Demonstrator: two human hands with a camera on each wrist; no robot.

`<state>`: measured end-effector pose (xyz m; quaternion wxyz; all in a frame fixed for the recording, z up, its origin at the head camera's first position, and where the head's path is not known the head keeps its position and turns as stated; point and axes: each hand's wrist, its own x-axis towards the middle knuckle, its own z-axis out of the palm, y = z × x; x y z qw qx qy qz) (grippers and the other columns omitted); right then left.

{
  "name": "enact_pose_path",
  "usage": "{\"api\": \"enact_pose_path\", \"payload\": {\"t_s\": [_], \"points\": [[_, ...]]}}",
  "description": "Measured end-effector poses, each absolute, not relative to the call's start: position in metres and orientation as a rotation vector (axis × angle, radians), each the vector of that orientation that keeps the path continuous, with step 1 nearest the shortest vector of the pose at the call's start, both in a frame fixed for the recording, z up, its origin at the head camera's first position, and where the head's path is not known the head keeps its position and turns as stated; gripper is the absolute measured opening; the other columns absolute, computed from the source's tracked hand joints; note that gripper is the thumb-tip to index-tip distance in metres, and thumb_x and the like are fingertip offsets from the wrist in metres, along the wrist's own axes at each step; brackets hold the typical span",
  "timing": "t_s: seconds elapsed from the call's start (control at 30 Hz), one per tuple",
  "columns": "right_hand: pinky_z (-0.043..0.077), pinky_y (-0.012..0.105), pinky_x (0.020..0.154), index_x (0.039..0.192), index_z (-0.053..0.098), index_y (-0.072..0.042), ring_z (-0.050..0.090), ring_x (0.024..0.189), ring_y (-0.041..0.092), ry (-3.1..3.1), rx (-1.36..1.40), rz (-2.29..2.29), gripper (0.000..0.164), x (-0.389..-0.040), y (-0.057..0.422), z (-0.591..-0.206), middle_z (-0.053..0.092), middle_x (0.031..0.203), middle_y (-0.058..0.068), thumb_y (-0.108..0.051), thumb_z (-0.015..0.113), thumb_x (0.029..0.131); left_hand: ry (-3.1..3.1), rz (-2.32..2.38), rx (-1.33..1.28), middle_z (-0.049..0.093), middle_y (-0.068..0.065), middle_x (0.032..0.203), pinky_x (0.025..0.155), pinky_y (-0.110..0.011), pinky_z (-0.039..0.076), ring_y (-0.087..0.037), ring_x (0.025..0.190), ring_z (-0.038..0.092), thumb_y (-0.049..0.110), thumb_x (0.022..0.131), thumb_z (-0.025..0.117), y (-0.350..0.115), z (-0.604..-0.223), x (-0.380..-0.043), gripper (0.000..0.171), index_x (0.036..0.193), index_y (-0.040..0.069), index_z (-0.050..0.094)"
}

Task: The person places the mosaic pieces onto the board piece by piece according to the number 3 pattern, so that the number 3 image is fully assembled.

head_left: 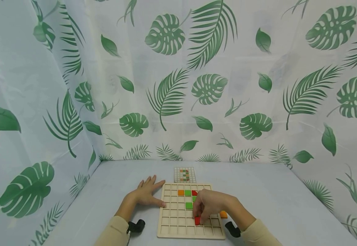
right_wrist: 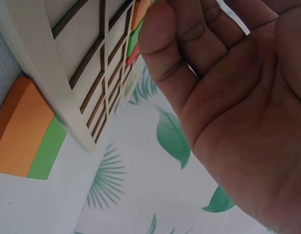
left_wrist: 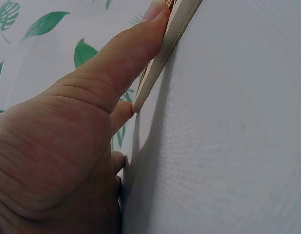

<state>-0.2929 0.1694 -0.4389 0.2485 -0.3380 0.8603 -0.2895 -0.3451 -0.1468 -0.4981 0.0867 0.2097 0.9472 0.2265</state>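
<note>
Red tile [head_left: 197, 221] pinched by right hand [head_left: 210, 204] at near part of gridded board [head_left: 172, 221]; whether seated, cannot be told. Board's left edge touched by left hand [head_left: 147, 193], fingers spread.

Pale wooden square grid board [head_left: 175, 229]: flat on counter [head_left: 289, 205], left hand [head_left: 147, 192] touching its left edge. In one row toward the far edge, left to right: orange square tile [head_left: 181, 192], green square tile [head_left: 188, 192], red tile [head_left: 194, 193], the last partly covered. Two more green tiles lie nearer, one partly hidden. Another red tile [head_left: 197, 220]: pinched by fingers of right hand [head_left: 210, 204] above the near part; seating unclear. Loose orange piece [right_wrist: 21, 126] and green piece [right_wrist: 47, 148]: together just beside the right edge.
</note>
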Motion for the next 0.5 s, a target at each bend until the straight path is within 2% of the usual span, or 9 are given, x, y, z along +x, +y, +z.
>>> {"api": "enact_pose_path", "payload": {"t_s": [0.5], "points": [[0.051,0.018,0.059,0.087,0.084,-0.016,0.058,0.064,0.002,2.355,-0.935,-0.772,0.02,-0.2919,0.1698,-0.4382,0.075,0.077,-0.006,0.001,0.089,0.076,2.824,0.652,0.611,0.014,-0.025,0.173,0.128,-0.067,0.007,-0.047,0.161,0.008,0.069,0.076,0.081,-0.1455,-0.495,-0.3425,0.107,0.163,0.024,0.038]]}}
